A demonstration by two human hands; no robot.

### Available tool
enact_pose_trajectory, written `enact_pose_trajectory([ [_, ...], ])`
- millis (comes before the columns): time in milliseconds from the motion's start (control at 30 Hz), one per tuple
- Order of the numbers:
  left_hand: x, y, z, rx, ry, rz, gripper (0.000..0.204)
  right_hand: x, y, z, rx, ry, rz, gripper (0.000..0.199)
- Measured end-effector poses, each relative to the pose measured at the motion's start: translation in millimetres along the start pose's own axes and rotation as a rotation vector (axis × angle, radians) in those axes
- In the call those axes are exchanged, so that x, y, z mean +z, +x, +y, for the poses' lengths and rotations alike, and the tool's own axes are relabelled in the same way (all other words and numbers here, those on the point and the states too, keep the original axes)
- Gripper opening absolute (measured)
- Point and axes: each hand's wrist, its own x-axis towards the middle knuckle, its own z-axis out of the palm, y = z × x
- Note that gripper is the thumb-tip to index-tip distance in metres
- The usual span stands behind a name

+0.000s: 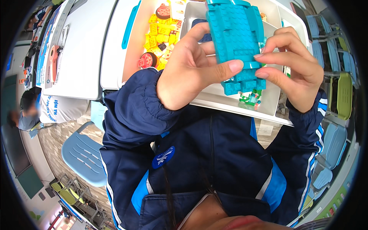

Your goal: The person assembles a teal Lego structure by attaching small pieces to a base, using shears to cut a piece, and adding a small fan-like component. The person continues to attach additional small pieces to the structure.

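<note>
The left hand is grasping the model, a teal brick build, above the tray, its thumb pressing across the studded face while its other fingers are passing behind; the right hand is bringing thumb and forefinger to the model's right edge, though whether they are pinching a part or only resting there, I cannot tell; if they are pressing harder than the left fingers are bracing, the narrow lower end could be bending at its joints, and a block could be popping off; anything coming loose there would probably be falling among the green pieces below and hiding among them; a thumb slipping on the smooth curved band could be tilting the whole build; the model's top is running out at the upper edge, its underside is facing away, and its body is covering much of the tray; the yellow bricks are lying too jumbled for counting.
</note>
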Motion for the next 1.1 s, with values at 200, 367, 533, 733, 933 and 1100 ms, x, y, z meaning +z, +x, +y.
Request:
enact_pose_trajectory([
  [200,1,-1,2,0.01,0.011,0.008,0.056,2,2,-3,0.002,0.007,-0.018,0.026],
  [367,0,-1,3,0.013,0.023,0.004,0.056,-1,2,-3,0.049,0.046,-0.048,0.02],
  [533,-2,-1,0,0.042,0.117,-0.021,0.07,-3,6,-2,0.024,-0.047,-0.091,0.019],
  [733,1,0,1,0.053,0.122,-0.022,0.075,-4,3,-1,0.105,0.067,-0.096,0.02],
  [933,2,-2,5,0.038,0.104,-0.012,0.08,-6,-6,11,0.558,0.583,-0.007,0.051],
  [1100,4,-3,7,0.008,0.074,-0.014,0.083,15,-3,10,0.599,0.936,-0.115,0.051],
])
